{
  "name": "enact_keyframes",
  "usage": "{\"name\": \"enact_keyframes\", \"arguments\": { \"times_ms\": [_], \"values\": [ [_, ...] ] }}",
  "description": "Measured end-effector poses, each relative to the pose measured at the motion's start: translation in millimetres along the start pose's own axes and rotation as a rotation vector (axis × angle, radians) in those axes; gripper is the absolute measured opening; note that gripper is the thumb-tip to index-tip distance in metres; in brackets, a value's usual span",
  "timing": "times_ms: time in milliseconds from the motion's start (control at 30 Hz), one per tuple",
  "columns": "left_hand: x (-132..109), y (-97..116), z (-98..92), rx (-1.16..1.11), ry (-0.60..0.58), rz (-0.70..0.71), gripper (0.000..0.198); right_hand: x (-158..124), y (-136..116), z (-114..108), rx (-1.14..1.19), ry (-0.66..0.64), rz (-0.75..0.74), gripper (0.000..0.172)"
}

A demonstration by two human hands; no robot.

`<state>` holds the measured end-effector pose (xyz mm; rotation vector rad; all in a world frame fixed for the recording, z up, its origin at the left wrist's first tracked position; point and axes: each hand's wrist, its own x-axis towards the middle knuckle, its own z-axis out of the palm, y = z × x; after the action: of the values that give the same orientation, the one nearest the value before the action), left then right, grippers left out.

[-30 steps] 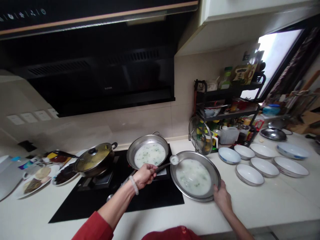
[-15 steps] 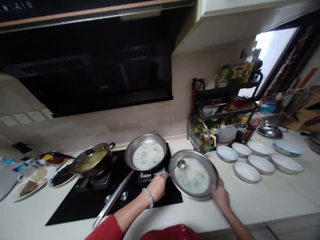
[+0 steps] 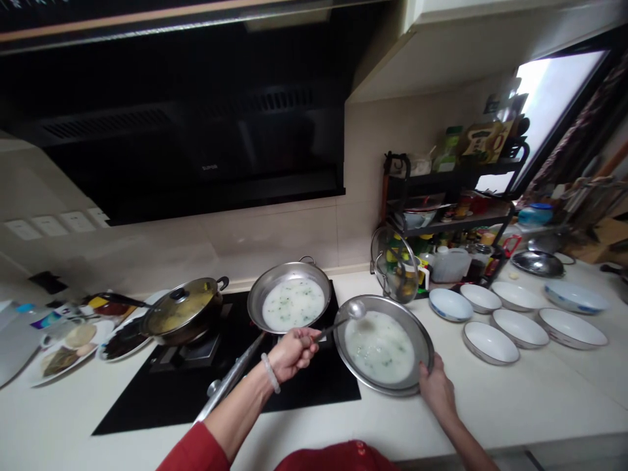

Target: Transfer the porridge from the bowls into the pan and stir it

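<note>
Between the fingers of my left hand [image 3: 293, 353] is the handle of a small metal ladle [image 3: 357, 309], its bowl raised above the rim side of a wide steel basin [image 3: 423, 330]. White soup with green bits [image 3: 380, 347] fills the bottom of that basin. My right hand [image 3: 436, 386] grips the basin's right edge, fingers partly hidden beneath it. Left of the basin, a long-handled steel wok [image 3: 255, 304] on the stove [image 3: 314, 386] holds similar white soup. My left forearm crosses over the wok's handle.
Several white bowls [image 3: 490, 342] stand on the right counter. A glass lid [image 3: 394, 265] leans by a black condiment rack [image 3: 451, 229]. A lidded pan [image 3: 181, 311] sits on the left burner, beside plates of food [image 3: 69, 350]. The range hood [image 3: 210, 131] hangs above.
My left hand has moved left and up, lifting the ladle from above the soup toward the basin's upper left rim. My right hand stays on the basin. The view has shifted slightly.
</note>
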<state>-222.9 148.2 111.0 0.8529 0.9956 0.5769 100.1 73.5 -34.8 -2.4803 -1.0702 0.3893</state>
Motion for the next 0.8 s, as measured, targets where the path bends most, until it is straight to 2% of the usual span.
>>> {"name": "enact_keyframes", "arguments": {
  "times_ms": [100,167,233,333,400,467,533,700,800],
  "values": [
    [-9.1,22.0,-22.8,0.05,0.077,0.14,0.028,-0.1,-0.4,-0.3,-0.005,-0.006,0.0,0.056],
    [-11.2,32.7,-43.7,0.188,0.186,0.228,0.028,-0.1,-0.6,-0.5,-0.006,-0.009,0.002,0.056],
    [-10.2,38.9,-66.7,0.43,0.359,0.256,0.027,0.3,-0.6,-0.5,-0.005,-0.009,0.004,0.055],
    [-5.8,41.3,-97.4,0.936,0.606,0.304,0.025,0.9,-0.4,-0.2,-0.007,-0.015,0.014,0.056],
    [-2.1,39.4,-111.7,1.209,0.677,0.294,0.028,1.3,-0.1,0.3,-0.011,-0.019,0.015,0.056],
    [2.3,35.7,-120.8,1.366,0.704,0.246,0.031,1.3,0.3,0.8,-0.008,-0.016,0.008,0.055],
    [7.2,31.5,-125.8,1.402,0.72,0.201,0.032,1.2,0.7,1.3,-0.004,-0.01,0.002,0.055],
    [17.2,24.9,-128.4,1.263,0.707,0.185,0.025,0.9,1.1,1.4,-0.005,-0.007,0.009,0.056],
    [18.3,23.9,-125.7,1.001,0.718,0.128,0.023,0.7,1.1,1.0,0.005,-0.004,0.005,0.057]
  ]
}}
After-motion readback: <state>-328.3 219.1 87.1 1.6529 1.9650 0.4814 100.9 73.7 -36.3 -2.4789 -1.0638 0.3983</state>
